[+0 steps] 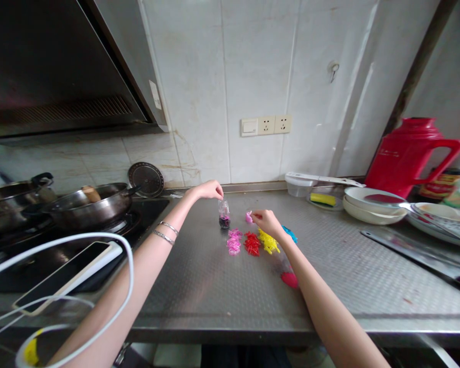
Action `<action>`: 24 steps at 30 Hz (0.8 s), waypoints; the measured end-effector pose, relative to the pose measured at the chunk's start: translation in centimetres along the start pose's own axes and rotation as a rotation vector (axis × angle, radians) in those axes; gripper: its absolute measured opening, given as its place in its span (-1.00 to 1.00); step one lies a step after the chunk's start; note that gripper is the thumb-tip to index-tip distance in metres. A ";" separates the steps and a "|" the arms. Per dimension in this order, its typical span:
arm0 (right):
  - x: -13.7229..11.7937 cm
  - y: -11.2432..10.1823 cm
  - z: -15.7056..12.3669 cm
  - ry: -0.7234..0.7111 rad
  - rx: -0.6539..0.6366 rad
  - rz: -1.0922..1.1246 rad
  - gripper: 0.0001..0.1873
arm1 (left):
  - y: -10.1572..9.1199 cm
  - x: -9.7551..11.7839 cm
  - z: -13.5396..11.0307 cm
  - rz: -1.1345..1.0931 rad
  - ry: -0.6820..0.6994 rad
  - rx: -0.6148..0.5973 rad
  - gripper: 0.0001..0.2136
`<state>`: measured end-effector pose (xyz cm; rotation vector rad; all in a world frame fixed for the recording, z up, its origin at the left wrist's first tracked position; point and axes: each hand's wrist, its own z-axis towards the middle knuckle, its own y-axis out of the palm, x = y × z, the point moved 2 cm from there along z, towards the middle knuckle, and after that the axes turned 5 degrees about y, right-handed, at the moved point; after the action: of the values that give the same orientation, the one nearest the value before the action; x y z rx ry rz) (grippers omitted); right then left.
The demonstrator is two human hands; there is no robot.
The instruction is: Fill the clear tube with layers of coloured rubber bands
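Note:
A small clear jar (224, 214) stands upright on the counter, with dark and pink bits inside. My left hand (210, 190) is closed in a pinch at its mouth; whatever the fingertips hold is too small to make out. My right hand (267, 222) is also closed, its fingertips against a small pink object (249, 217) whose kind I cannot tell. Toward me lie loose piles of what look like small rubber bands: a pink pile (234, 242), a red pile (252, 244), a yellow pile (268, 241) and a blue pile (290, 234), partly behind my right wrist.
Beside my right forearm lies a clear container with a pinkish-red end (289, 279). Pans (94, 204) sit on the stove at left, near a phone (69, 273) and a white cable (129, 255). At right are stacked bowls (371, 215), a knife (414, 255) and a red thermos (402, 158).

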<state>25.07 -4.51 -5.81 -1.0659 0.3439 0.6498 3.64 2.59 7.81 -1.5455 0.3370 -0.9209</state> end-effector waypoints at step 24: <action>-6.6 1.4 -1.5 -0.317 -0.395 -0.115 -0.63 | 10.5 -6.6 -5.7 -0.815 -0.318 0.514 -0.70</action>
<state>19.22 -7.48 -3.80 -1.3222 -0.1275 0.7882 -1.61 0.86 -4.66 -1.3008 -0.7644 -1.2247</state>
